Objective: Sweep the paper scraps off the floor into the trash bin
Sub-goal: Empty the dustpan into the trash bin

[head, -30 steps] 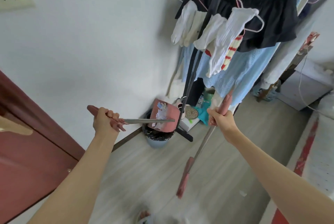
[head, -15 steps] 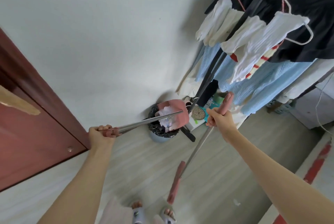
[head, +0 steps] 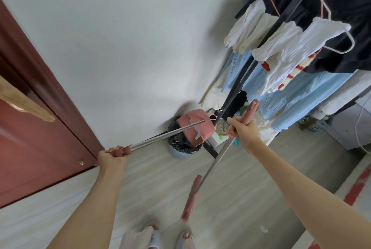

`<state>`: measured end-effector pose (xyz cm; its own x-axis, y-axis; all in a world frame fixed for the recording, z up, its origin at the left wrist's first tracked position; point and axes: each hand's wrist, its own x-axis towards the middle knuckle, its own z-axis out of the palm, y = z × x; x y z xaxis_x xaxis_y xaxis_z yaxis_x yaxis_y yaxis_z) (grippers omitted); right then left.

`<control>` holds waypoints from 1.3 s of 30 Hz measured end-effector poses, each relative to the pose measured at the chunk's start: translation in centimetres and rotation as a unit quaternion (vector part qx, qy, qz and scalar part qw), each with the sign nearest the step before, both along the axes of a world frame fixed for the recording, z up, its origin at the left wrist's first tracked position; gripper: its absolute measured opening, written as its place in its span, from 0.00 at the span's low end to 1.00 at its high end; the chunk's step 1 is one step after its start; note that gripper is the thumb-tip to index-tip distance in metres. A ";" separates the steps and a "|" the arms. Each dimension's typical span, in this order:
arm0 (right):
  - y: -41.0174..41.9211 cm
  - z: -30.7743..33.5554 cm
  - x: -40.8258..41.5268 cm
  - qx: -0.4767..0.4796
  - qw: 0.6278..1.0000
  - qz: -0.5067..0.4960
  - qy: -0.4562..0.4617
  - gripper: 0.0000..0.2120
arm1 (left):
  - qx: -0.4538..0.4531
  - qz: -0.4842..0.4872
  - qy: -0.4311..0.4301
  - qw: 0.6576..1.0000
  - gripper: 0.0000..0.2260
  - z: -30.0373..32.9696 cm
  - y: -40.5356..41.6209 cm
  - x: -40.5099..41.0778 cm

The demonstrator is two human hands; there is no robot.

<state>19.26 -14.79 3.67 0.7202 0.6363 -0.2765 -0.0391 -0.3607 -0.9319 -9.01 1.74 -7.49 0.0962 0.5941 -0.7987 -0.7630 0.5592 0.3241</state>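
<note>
Over the trash bin (head: 181, 153) rim, dustpan (head: 195, 127) tipped, left hand (head: 112, 158) grip clamped on it, right hand (head: 242, 131) clamped on broom (head: 215, 165).

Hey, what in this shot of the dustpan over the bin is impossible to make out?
Head view only:
- Inside of the trash bin: hidden by the tipped dustpan above it.
- Whether scraps remain in the dustpan: only its back shows.
- The white speck on the floor: too small to identify.
- Broom bristles: blurred.
- Left hand and right hand grip the handles.

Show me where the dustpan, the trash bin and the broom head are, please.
dustpan (head: 195, 126), head view, on its pink back.
trash bin (head: 180, 153), head view, on its blue wall.
broom head (head: 190, 198), head view, on its pink body.
</note>
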 end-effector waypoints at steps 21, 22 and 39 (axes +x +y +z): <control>0.2 -1.1 -2.2 -0.028 0.999 0.014 -0.016 0.19 | -0.006 -0.041 0.034 0.999 0.15 -0.2 -0.7 -1.1; 0.2 -1.3 -2.2 -0.031 0.999 0.016 -0.016 0.20 | -0.020 -0.066 0.037 0.997 0.15 -0.1 -0.5 -1.0; -0.1 -1.9 -1.1 -0.035 0.999 0.003 0.009 0.17 | -0.088 -0.090 0.055 0.991 0.16 1.1 -1.0 0.4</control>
<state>18.12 -14.90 1.74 0.7111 0.6187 -0.3341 -0.0535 -0.4261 -0.9031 -8.60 0.75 -6.41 0.0949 0.4263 -0.8996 -0.6110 0.7384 0.2855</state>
